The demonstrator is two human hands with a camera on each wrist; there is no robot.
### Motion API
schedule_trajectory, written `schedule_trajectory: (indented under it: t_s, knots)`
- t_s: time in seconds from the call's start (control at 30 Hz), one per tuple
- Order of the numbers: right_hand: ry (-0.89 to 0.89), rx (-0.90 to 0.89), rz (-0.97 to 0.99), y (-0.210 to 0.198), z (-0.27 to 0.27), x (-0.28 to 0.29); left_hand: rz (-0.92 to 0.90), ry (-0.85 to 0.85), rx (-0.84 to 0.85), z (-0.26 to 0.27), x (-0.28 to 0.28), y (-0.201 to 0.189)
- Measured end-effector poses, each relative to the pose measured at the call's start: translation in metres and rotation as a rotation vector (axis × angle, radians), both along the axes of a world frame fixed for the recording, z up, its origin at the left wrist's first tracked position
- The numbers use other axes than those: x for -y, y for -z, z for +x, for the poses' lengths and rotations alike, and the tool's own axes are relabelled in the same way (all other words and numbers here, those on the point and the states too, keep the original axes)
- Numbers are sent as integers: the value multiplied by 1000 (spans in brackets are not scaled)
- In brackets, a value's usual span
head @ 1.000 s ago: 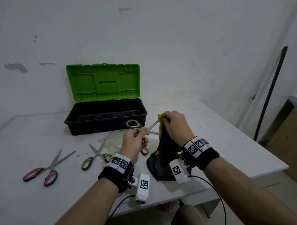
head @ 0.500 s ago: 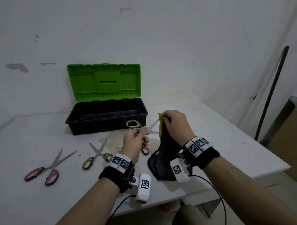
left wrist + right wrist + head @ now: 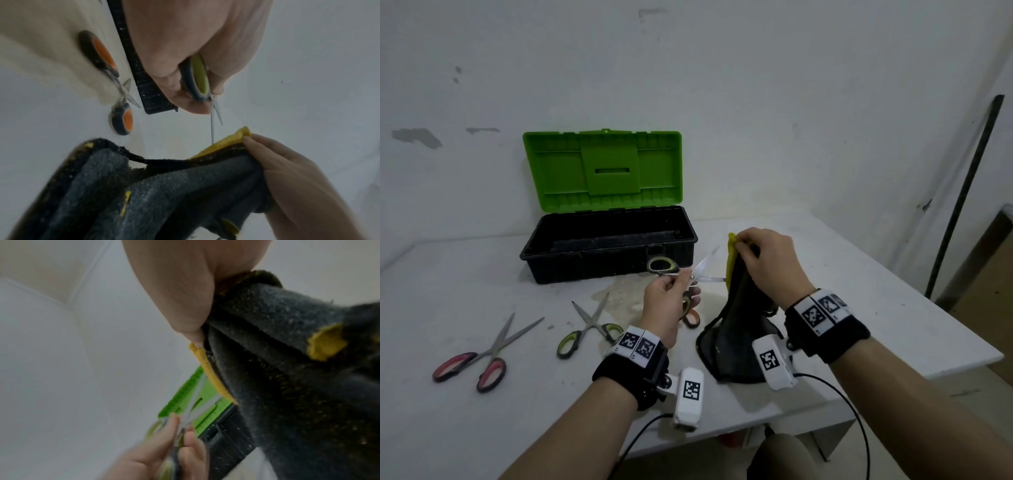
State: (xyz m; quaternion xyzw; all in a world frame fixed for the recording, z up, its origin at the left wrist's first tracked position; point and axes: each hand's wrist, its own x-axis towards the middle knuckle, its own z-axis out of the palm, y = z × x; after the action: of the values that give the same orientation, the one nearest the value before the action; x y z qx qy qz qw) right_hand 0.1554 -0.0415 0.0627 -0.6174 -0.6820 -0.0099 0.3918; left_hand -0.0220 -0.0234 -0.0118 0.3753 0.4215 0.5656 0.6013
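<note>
My right hand pinches the top of a dark grey cloth with a yellow hem and holds it up, while its lower end rests on the table. My left hand grips green-handled scissors with the blades spread, their tips at the yellow hem. In the left wrist view one blade of the scissors touches the yellow hem, just beside the right hand. The right wrist view shows the cloth hanging from the right hand.
A black toolbox with its green lid raised stands at the back of the white table. Red-handled scissors and green-handled scissors lie to the left. Orange-handled scissors lie under my left hand.
</note>
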Motion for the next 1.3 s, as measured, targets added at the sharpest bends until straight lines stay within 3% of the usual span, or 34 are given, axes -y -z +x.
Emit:
schedule_trajectory:
  t_s: [0.2, 0.43, 0.93, 1.3]
  knots:
    - [-156, 77, -74, 5, -28, 23, -12, 82, 108, 6, 4, -3]
    - [-152, 113, -162, 23, -33, 7, -94, 86, 205, 3, 5, -8]
    - [-282, 177, -147, 20, -53, 23, 81, 1, -276, 1, 7, -6]
    - [-291, 226, -153, 15, -55, 30, 72, 71, -185, 3, 12, -6]
